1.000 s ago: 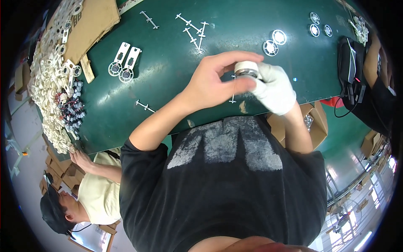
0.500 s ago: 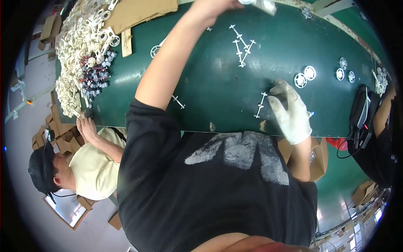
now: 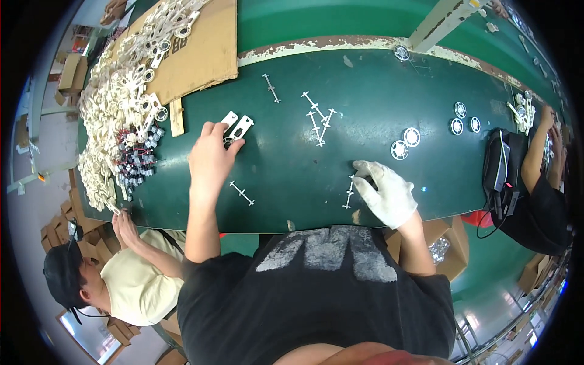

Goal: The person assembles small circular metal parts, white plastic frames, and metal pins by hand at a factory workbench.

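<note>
My bare left hand (image 3: pixel 211 155) is closed around flat white plastic pieces (image 3: pixel 243 128) with holes, over the left-middle of the green table. Its fingers partly hide a ring-shaped end on one of them. My right hand (image 3: pixel 389 196), in a white glove, rests near the table's front edge with thumb and fingers apart. Beside its thumb tip lies a thin white axle-like rod (image 3: pixel 349 193) with short crosspieces. Similar rods lie in a cluster (image 3: pixel 319 120), one alone (image 3: pixel 242 193) near my left forearm, and one farther back (image 3: pixel 271 89). Two spoked white wheels (image 3: pixel 406 143) lie beyond my gloved hand.
A heap of white plastic parts (image 3: pixel 100 134) fills the left end, beside dark wired components (image 3: pixel 135 159) and a cardboard sheet (image 3: pixel 204 55). More wheels (image 3: pixel 460 118) and a black bag (image 3: pixel 504 161) are at right. People work at both sides. A post (image 3: pixel 444 27) stands at the back.
My left hand has come back from the far side toward me and left, and the white pieces now show at its fingers. The view has tilted. My gloved hand stays near the same rod.
</note>
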`<action>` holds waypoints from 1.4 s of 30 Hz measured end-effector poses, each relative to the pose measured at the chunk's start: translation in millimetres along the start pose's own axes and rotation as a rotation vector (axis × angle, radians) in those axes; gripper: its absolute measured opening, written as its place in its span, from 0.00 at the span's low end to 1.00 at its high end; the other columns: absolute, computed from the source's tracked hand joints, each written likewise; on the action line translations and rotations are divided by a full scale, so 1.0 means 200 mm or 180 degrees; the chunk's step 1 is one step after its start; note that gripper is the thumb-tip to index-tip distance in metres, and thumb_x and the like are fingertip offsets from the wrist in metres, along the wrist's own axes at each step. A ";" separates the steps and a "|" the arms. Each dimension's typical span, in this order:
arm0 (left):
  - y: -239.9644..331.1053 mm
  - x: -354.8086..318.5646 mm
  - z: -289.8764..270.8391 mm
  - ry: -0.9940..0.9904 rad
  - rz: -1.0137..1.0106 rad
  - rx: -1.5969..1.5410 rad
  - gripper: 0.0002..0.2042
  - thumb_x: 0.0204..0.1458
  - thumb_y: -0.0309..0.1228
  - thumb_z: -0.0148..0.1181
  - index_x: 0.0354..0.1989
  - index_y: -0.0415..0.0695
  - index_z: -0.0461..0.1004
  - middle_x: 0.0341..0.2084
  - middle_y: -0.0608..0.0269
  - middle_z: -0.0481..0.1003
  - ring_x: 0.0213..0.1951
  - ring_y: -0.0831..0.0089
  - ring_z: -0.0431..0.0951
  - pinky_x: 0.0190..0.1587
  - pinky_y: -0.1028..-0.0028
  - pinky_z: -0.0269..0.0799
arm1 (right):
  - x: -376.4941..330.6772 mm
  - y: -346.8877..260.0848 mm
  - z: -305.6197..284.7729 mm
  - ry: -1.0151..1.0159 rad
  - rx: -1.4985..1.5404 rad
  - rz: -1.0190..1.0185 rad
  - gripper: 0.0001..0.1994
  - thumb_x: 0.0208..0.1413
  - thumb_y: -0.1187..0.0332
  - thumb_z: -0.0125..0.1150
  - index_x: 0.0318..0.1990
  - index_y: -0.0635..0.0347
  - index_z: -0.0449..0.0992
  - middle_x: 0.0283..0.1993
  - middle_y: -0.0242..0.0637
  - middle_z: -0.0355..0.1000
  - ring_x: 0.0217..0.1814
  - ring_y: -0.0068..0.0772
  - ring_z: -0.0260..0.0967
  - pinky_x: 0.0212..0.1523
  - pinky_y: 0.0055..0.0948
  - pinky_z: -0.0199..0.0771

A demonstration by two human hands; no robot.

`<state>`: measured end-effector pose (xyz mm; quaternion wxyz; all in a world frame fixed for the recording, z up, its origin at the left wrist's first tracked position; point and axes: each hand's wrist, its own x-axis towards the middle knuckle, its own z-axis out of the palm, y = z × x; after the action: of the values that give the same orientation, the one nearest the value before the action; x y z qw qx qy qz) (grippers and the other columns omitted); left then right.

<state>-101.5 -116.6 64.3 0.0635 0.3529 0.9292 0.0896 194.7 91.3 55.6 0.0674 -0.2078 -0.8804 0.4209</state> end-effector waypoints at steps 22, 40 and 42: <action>1.22 0.01 0.47 -0.0255 0.2495 -0.1124 0.26 0.48 0.46 0.74 0.51 0.44 0.75 0.46 0.59 0.75 0.46 0.58 0.80 0.46 0.61 0.79 | -0.30 0.26 -0.13 0.1423 -0.1128 0.2123 0.22 0.64 0.54 0.63 0.54 0.64 0.77 0.41 0.53 0.80 0.45 0.54 0.80 0.46 0.41 0.78; 0.92 -0.04 0.36 -0.0436 0.1521 -0.3414 0.08 0.56 0.30 0.68 0.41 0.43 0.82 0.44 0.61 0.81 0.43 0.68 0.81 0.41 0.71 0.77 | -0.05 0.03 -0.05 0.0823 -0.0987 0.0605 0.21 0.56 0.52 0.69 0.47 0.62 0.80 0.37 0.45 0.81 0.40 0.47 0.81 0.41 0.39 0.80; 0.86 -0.03 0.35 -0.0417 0.1558 -0.3446 0.13 0.55 0.31 0.68 0.48 0.43 0.81 0.44 0.61 0.81 0.42 0.67 0.82 0.41 0.72 0.77 | -0.02 0.01 -0.05 0.0775 -0.1050 0.0413 0.20 0.56 0.54 0.69 0.47 0.61 0.79 0.36 0.44 0.81 0.39 0.46 0.81 0.40 0.39 0.80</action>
<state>27.0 13.8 32.2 0.2690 0.4789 0.6373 0.5405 201.1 98.0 59.5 0.1111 -0.3215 -0.9075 0.2465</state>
